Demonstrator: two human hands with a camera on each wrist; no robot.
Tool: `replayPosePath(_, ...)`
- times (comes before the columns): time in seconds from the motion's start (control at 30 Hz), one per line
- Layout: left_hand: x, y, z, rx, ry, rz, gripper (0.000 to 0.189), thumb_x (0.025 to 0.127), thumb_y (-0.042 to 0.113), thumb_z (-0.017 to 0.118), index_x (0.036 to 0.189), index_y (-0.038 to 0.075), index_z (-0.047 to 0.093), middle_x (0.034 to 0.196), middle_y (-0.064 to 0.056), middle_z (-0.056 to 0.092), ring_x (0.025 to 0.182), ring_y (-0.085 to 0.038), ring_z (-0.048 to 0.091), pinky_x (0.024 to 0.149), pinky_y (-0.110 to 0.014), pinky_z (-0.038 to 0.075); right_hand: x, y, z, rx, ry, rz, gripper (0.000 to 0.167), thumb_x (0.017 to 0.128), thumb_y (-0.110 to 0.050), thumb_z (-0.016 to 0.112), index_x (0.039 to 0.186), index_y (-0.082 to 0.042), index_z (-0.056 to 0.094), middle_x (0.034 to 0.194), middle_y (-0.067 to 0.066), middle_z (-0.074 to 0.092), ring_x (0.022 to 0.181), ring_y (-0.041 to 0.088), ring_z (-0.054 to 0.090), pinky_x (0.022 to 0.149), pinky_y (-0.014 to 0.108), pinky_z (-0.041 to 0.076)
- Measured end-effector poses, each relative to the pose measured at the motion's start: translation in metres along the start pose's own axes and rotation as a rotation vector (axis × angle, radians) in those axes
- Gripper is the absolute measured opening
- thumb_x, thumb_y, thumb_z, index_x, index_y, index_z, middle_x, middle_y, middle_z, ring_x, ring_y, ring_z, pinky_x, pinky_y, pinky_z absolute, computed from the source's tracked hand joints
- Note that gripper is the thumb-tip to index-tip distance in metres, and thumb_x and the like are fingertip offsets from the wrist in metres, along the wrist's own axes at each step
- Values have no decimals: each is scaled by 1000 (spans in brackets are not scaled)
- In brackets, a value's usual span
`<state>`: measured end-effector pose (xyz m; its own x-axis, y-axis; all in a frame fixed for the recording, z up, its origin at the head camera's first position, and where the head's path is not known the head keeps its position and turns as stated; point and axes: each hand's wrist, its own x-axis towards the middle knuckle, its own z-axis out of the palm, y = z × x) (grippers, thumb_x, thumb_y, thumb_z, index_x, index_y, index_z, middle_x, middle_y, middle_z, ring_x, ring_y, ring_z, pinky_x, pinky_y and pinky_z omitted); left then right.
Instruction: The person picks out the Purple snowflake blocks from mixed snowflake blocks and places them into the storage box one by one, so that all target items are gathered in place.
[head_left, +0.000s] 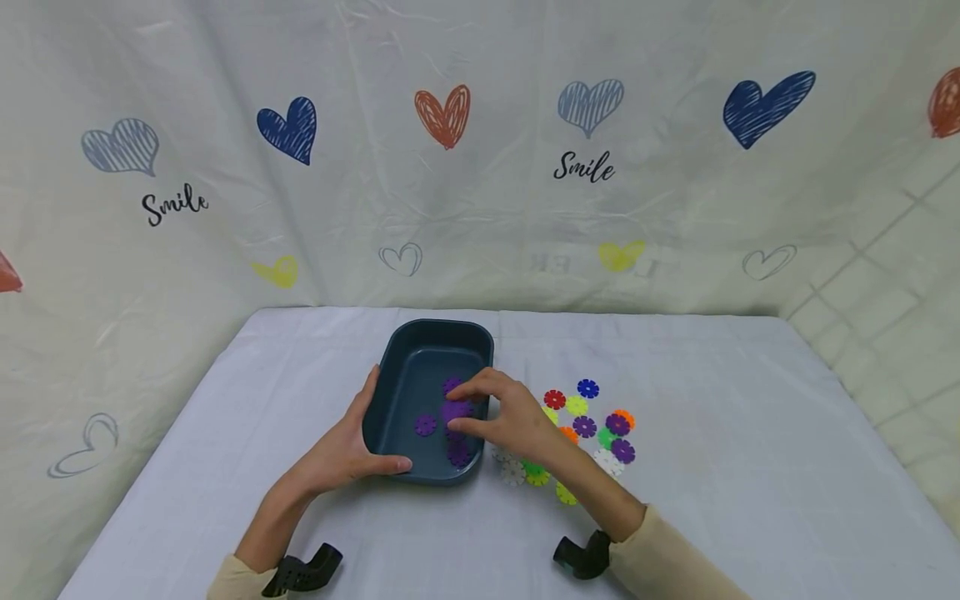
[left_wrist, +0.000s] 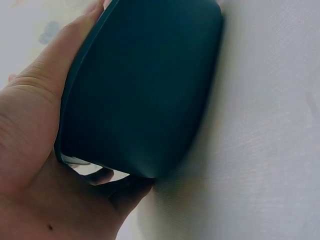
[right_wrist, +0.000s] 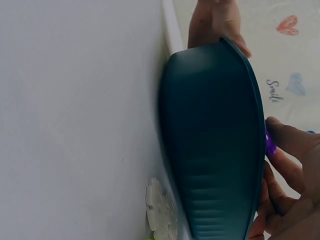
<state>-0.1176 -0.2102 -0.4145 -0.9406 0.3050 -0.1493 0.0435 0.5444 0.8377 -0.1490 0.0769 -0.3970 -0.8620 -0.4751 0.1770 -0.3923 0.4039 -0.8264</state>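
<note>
A dark teal tray [head_left: 401,375] lies on the table, and my left hand [head_left: 345,450] holds its left side, thumb over the near rim and fingers along the outer wall. In the left wrist view the tray's outer wall [left_wrist: 140,90] fills the space beside the palm. My right hand [head_left: 510,417] reaches across the tray's right rim. Between its thumb and index finger it pinches a purple snowflake disc [right_wrist: 270,143], partly hidden by the fingers. Several more purple snowflake discs [head_left: 425,425] lie on the tray's floor below.
Right of the tray, loose snowflake discs in several colours are spread out, among them a red one [head_left: 554,400], a blue one [head_left: 588,388] and a white one [head_left: 513,472]. The right forearm passes over part of them. A white cloth [head_left: 720,433] covers the table.
</note>
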Motion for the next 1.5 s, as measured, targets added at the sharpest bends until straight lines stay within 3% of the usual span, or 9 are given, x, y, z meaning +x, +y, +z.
replayPosePath(0.43, 1, 0, 1, 2, -2, -5, 141, 76, 40, 93, 167, 31, -15, 177, -13, -4, 159, -46, 16, 119, -72, 28, 1, 0, 9, 17, -17, -32, 36, 86, -29, 87, 119, -16, 78, 112, 7, 70, 106, 28, 65, 93, 48, 59)
replayPosePath(0.57, 1, -1, 1, -13, -1, -3, 141, 76, 39, 93, 167, 31, -16, 177, -13, -6, 159, -45, 15, 120, -72, 27, 1, -2, 12, -38, -8, -19, 37, 85, -31, 87, 119, -18, 79, 111, 0, 70, 109, 21, 63, 97, 45, 50)
replayPosePath(0.7, 2, -3, 2, -22, 2, -2, 140, 77, 38, 92, 167, 31, -15, 177, -12, -6, 159, -45, 14, 120, -72, 26, -1, -3, 15, -93, 13, -31, 36, 84, -34, 88, 116, -21, 80, 109, -4, 69, 110, 17, 61, 92, 39, 39)
replayPosePath(0.9, 3, -5, 2, -25, 6, -2, 140, 77, 39, 92, 167, 29, -14, 177, -12, -5, 160, -45, 14, 121, -73, 25, 0, -5, 18, -113, 17, -32, 34, 82, -34, 90, 113, -24, 81, 107, -5, 69, 110, 16, 60, 90, 37, 37)
replayPosePath(1.23, 4, -6, 1, -41, 0, 20, 140, 76, 41, 92, 167, 31, -14, 177, -12, -6, 160, -45, 14, 120, -73, 25, 2, -8, 22, -175, -22, -32, 47, 81, -36, 90, 125, -26, 78, 105, -2, 69, 107, 18, 61, 89, 36, 38)
replayPosePath(1.37, 4, -6, 1, -47, -3, 20, 140, 77, 40, 92, 167, 30, -15, 177, -11, -6, 160, -45, 14, 120, -73, 26, 2, -9, 20, -124, -36, -22, 44, 84, -35, 88, 125, -23, 77, 107, 4, 70, 105, 22, 63, 92, 39, 38)
replayPosePath(1.5, 4, -5, 1, -45, 1, 18, 140, 77, 37, 92, 167, 30, -15, 177, -11, -7, 161, -45, 12, 120, -73, 24, 1, -8, 15, -25, -44, -9, 40, 86, -29, 87, 123, -20, 77, 111, 8, 70, 105, 26, 64, 94, 46, 52)
